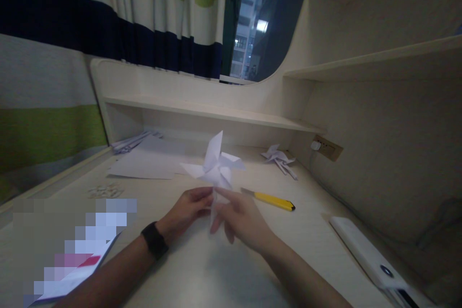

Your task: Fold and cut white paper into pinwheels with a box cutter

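Pale wood-grain desk (202, 269), smooth and matte, backed by a low shelf (202, 108) and striped curtains (108, 24) in navy, white and green; dusk window behind. Light dim.

White paper pinwheel (215, 166) — four pointed, creased vanes, thin stiff sheet — is held upright above the middle of the desk. Left hand (186, 214), black band at the wrist, pinches the folded base between thumb and fingertips. Right hand (240, 221) touches the same base from the other side, index and thumb closed on the paper, remaining fingers loosely curled downward.

Just beside the right hand, toward the back edge: yellow utility knife (272, 200), slim plastic body, lying flat. Farther back by the right corner, a small heap of folded paper pieces (279, 158). Flat white sheets (144, 161) lie toward the back left; tiny paper scraps (104, 191) near the left edge. White rounded rectangular device (364, 250) — glossy casing — rests along the right edge.
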The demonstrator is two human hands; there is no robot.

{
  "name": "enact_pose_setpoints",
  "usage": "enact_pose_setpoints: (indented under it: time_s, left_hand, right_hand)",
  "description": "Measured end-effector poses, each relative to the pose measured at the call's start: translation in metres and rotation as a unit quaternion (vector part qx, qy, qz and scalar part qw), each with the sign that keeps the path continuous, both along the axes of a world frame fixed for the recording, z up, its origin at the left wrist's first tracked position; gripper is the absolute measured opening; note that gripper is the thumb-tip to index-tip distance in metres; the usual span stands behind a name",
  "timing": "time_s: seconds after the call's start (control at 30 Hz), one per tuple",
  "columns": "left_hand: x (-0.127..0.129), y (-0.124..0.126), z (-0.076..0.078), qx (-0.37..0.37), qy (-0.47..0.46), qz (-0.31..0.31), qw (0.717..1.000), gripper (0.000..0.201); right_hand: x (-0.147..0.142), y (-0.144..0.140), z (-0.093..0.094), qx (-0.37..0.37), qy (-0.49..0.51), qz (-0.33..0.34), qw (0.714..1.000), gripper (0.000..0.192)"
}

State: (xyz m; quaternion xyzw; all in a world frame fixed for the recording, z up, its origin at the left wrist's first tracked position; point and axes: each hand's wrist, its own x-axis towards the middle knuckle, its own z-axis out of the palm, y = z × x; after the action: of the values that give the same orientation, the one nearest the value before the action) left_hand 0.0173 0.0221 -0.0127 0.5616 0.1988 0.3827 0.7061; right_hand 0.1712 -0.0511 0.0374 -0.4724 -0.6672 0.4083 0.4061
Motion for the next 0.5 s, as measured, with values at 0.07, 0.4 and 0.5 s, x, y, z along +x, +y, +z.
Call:
enact_pose_setpoints:
  time_s: [0.07,0.4,0.5]
  left_hand:
    - [0.000,0.000,0.001,0.010,-0.003,0.003,1.000,0.035]
    - [0.001,0.002,-0.002,-0.014,0.039,0.054,0.998,0.030]
    - [0.000,0.002,-0.004,-0.020,0.017,0.054,0.998,0.031]
  right_hand:
    - [0.007,0.001,0.006,0.092,-0.037,-0.087,0.991,0.037]
    - [0.035,0.028,-0.008,0.124,-0.053,-0.183,0.974,0.040]
    - [0.023,0.021,-0.010,0.062,0.008,-0.143,0.988,0.043]
